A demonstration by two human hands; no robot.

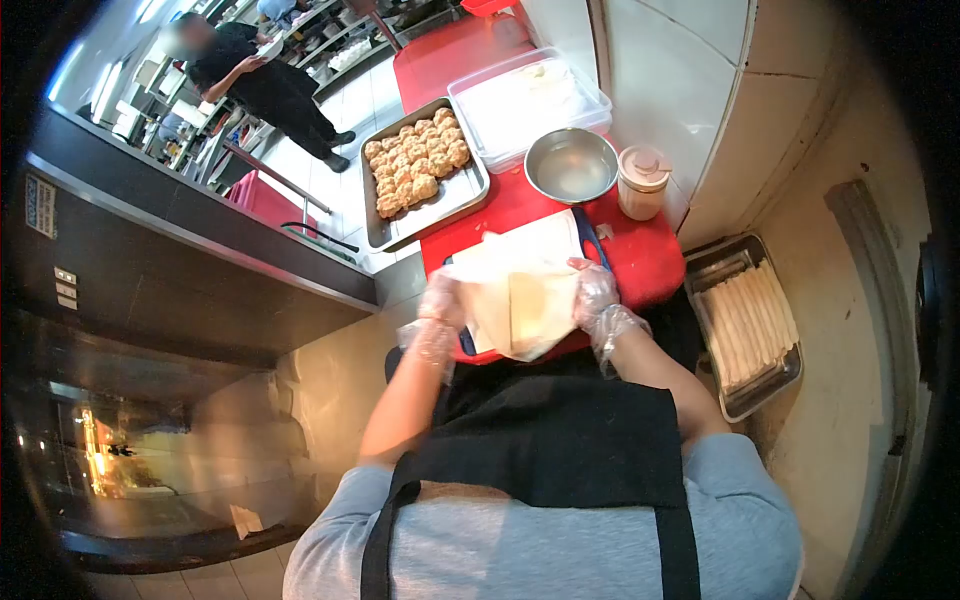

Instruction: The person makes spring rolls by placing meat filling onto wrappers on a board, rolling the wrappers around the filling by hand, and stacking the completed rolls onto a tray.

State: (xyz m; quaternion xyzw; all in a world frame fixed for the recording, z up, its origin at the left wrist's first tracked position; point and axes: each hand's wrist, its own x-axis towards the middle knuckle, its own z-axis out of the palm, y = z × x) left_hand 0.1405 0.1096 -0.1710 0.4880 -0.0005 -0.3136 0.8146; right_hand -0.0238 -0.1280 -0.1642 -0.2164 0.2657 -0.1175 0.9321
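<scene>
A thin, pale sheet [535, 305] is held above the blue-edged board [591, 236] on the red worktop [645, 262], directly between the gloved left hand [440, 300] and right hand [597, 292]; neither is clearly nearer. Its side edges are gripped by the fingers of both (the left ones are blurred), and one corner is pointed towards the black apron [560, 440]. The sheet looks soft and floury, the gloves loose, clear and wrinkled.

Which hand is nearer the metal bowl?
Right. The right hand, at the right edge of the sheet, is just this side of the metal bowl; the left hand, at the left edge, is farther off, this side and well left.
</scene>
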